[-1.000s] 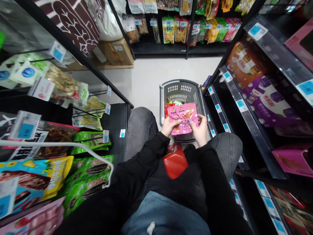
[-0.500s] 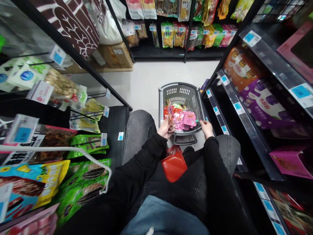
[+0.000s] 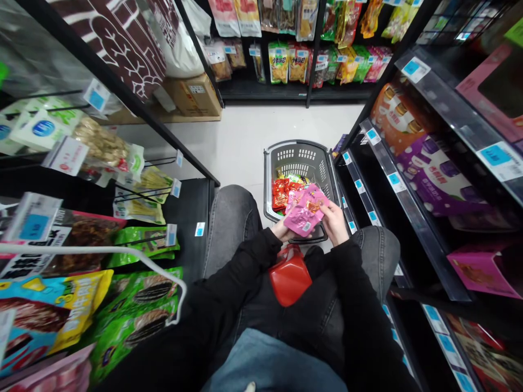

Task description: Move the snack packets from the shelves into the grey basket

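Several pink snack packets [image 3: 305,211] are held over the near edge of a grey shopping basket [image 3: 268,179]. My left hand [image 3: 281,231] is closed on their lower left side, its fingers mostly hidden beneath them. At their right edge my right hand [image 3: 335,222] pinches the packets between thumb and fingers. Inside the basket lie red snack packets [image 3: 280,195], with some yellow and green wrappers behind them. The basket's handle is folded toward me, partly covered by the packets.
A red bag [image 3: 290,276] rests between my legs. Racks of hanging snack bags [image 3: 151,239] stand close on the left. Shelves with purple drink boxes [image 3: 443,174] flank the right side. A cardboard box [image 3: 195,97] sits at the back left. Pale floor tiles [image 3: 245,128] lie beyond the basket.
My left hand has lowered toward me, bringing the pink packets from upright to flat above the basket's near edge. My right hand has moved left from the basket's side and taken hold of them.
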A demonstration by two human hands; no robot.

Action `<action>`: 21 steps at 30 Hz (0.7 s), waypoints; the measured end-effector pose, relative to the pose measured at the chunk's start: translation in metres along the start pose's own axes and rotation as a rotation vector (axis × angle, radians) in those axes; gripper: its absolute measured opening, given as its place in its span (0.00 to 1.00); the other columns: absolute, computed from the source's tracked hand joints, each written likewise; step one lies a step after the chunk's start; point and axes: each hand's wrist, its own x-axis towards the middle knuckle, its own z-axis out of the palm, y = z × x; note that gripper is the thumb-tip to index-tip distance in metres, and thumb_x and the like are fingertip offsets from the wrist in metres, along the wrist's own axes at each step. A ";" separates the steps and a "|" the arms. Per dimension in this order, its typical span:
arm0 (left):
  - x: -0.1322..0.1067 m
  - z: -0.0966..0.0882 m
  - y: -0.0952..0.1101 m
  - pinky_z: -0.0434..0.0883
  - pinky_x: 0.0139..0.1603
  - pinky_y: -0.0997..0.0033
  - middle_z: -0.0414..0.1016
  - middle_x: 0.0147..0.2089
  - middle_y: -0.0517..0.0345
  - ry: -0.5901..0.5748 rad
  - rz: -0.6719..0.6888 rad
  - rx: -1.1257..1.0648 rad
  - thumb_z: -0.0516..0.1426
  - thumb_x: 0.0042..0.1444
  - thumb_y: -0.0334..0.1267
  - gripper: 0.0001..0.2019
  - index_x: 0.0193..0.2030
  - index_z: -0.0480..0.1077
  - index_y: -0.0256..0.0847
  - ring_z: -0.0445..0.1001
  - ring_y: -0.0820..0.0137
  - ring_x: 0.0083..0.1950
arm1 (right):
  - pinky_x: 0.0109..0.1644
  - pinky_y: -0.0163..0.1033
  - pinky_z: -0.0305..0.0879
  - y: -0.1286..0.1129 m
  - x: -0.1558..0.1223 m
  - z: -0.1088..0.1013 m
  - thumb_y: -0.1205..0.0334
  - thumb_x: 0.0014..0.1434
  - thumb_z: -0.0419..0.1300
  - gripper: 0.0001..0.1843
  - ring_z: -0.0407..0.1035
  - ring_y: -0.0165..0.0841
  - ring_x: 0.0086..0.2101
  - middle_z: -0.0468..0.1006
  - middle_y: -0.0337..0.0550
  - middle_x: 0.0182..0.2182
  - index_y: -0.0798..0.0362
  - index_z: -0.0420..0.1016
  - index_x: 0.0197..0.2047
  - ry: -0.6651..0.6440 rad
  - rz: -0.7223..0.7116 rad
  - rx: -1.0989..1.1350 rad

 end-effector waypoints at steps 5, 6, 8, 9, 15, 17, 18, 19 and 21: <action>-0.003 0.009 0.014 0.76 0.32 0.60 0.77 0.35 0.44 0.150 0.096 0.362 0.72 0.32 0.50 0.30 0.36 0.71 0.29 0.77 0.60 0.33 | 0.43 0.43 0.70 -0.011 0.006 -0.022 0.46 0.43 0.68 0.22 0.73 0.37 0.35 0.80 0.42 0.30 0.54 0.76 0.35 0.126 -0.082 -0.231; -0.002 0.011 0.013 0.76 0.30 0.62 0.77 0.33 0.46 0.224 0.136 0.405 0.73 0.29 0.47 0.29 0.34 0.70 0.29 0.76 0.61 0.30 | 0.42 0.43 0.70 -0.011 0.005 -0.023 0.44 0.44 0.67 0.22 0.73 0.37 0.35 0.79 0.42 0.31 0.53 0.75 0.36 0.116 -0.071 -0.241; 0.001 0.013 0.009 0.76 0.29 0.63 0.76 0.33 0.49 0.338 0.234 0.394 0.73 0.28 0.46 0.29 0.34 0.71 0.29 0.76 0.63 0.29 | 0.40 0.42 0.70 -0.010 0.002 -0.024 0.44 0.45 0.66 0.22 0.73 0.37 0.35 0.80 0.42 0.33 0.52 0.75 0.37 0.027 -0.033 -0.250; 0.003 0.014 0.008 0.77 0.30 0.63 0.76 0.33 0.49 0.362 0.278 0.366 0.72 0.29 0.46 0.29 0.36 0.71 0.29 0.76 0.63 0.30 | 0.41 0.42 0.71 -0.009 0.000 -0.023 0.46 0.45 0.66 0.21 0.74 0.37 0.36 0.80 0.42 0.34 0.52 0.75 0.37 -0.038 -0.013 -0.265; 0.007 0.010 0.012 0.74 0.26 0.70 0.72 0.47 0.48 0.559 0.392 0.440 0.63 0.50 0.39 0.24 0.53 0.68 0.33 0.72 0.71 0.34 | 0.47 0.45 0.70 0.008 0.017 -0.017 0.56 0.50 0.60 0.11 0.73 0.38 0.38 0.80 0.44 0.34 0.54 0.73 0.34 0.019 0.050 -0.582; 0.007 0.007 0.018 0.69 0.23 0.76 0.71 0.49 0.48 0.702 0.440 0.509 0.59 0.55 0.37 0.22 0.56 0.67 0.34 0.70 0.73 0.34 | 0.50 0.46 0.69 0.015 0.032 -0.017 0.60 0.49 0.59 0.10 0.73 0.38 0.40 0.80 0.45 0.34 0.54 0.73 0.35 0.122 0.074 -0.685; 0.006 0.005 0.021 0.67 0.24 0.78 0.70 0.49 0.48 0.762 0.465 0.525 0.59 0.55 0.36 0.20 0.54 0.67 0.33 0.70 0.74 0.34 | 0.52 0.47 0.67 0.017 0.039 -0.018 0.62 0.48 0.60 0.10 0.72 0.39 0.42 0.80 0.46 0.36 0.55 0.73 0.36 0.162 0.081 -0.711; 0.006 0.004 0.024 0.65 0.25 0.80 0.70 0.49 0.48 0.812 0.490 0.526 0.59 0.54 0.35 0.18 0.52 0.68 0.32 0.69 0.75 0.34 | 0.55 0.48 0.65 0.018 0.044 -0.018 0.64 0.47 0.61 0.12 0.71 0.40 0.45 0.80 0.48 0.38 0.55 0.73 0.37 0.201 0.084 -0.728; 0.005 0.003 0.028 0.62 0.26 0.81 0.71 0.46 0.50 0.855 0.519 0.522 0.59 0.54 0.34 0.15 0.48 0.70 0.31 0.68 0.78 0.32 | 0.58 0.50 0.61 0.013 0.049 -0.021 0.67 0.46 0.61 0.14 0.70 0.41 0.47 0.79 0.52 0.41 0.57 0.74 0.39 0.277 0.089 -0.763</action>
